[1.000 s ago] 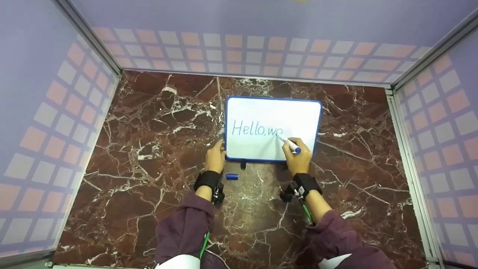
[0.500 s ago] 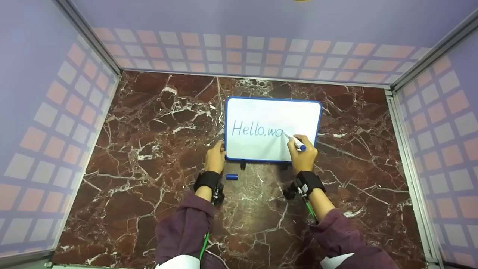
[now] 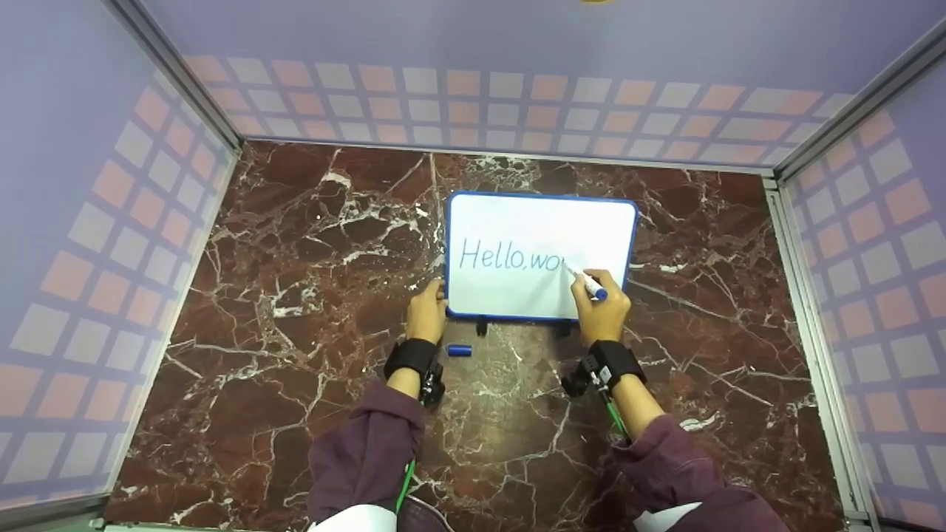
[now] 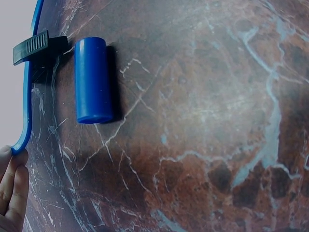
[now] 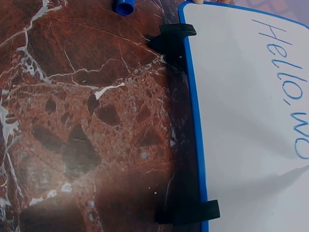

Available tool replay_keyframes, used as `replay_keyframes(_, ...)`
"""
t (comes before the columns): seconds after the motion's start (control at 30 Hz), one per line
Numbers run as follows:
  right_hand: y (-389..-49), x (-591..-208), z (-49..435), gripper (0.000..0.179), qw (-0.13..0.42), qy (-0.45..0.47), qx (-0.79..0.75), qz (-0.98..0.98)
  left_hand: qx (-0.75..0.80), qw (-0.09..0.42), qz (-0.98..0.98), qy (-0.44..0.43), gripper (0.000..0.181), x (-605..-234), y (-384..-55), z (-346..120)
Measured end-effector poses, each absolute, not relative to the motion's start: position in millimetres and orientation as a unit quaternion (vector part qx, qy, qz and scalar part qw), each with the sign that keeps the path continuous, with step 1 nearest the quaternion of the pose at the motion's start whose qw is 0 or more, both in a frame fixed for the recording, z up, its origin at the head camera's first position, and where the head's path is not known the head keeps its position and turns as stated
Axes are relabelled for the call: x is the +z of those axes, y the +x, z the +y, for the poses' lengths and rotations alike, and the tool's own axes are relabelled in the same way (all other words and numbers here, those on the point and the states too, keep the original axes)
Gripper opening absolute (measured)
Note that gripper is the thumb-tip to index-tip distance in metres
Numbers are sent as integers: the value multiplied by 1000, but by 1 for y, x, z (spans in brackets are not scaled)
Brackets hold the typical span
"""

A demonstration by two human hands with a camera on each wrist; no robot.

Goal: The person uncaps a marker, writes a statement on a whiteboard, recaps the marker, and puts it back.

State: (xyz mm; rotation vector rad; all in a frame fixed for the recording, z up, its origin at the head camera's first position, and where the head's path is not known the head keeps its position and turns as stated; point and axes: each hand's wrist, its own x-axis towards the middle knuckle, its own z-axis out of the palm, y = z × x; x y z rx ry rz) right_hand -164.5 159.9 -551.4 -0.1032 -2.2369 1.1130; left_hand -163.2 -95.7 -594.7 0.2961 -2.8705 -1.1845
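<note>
Slanting between the thumb and fingers of the right hand (image 3: 604,312), by which it is pinched, a white marker (image 3: 589,284) is held, its tip apparently set on the whiteboard (image 3: 502,295) just beyond those fingertips and to their left. By the left hand (image 3: 426,312) the board's near left corner is gripped, the fingers closed on the rim. Near the board's close edge, two black clips (image 5: 206,211) are seen, one by each hand's fingers. Nearer the body than the left fingers and slightly to their right, a blue cap (image 3: 460,350) is laid on its side on the marbled table (image 3: 502,414). The line could be skewed, it is judged, if the corner were let slip; the lettering (image 3: 510,255) could be smeared if the right fingers were dragged back over it. No brand or label can be made out; left of the right fingertips, "Hello,wo" can be read, followed by a short stroke at the marker's tip
</note>
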Motion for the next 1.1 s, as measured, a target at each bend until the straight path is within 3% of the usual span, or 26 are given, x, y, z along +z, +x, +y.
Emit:
replay_keyframes(0.47, -159, -555, 160, 10, 303, -37, 409, -860, -375, 22, -922, 90, 31, -596, -163, -96)
replay_keyframes(1.1, -165, -551, 163, 12, 335, -43, 412, -846, -381, 12, -919, 95, 33, -594, -163, -96)
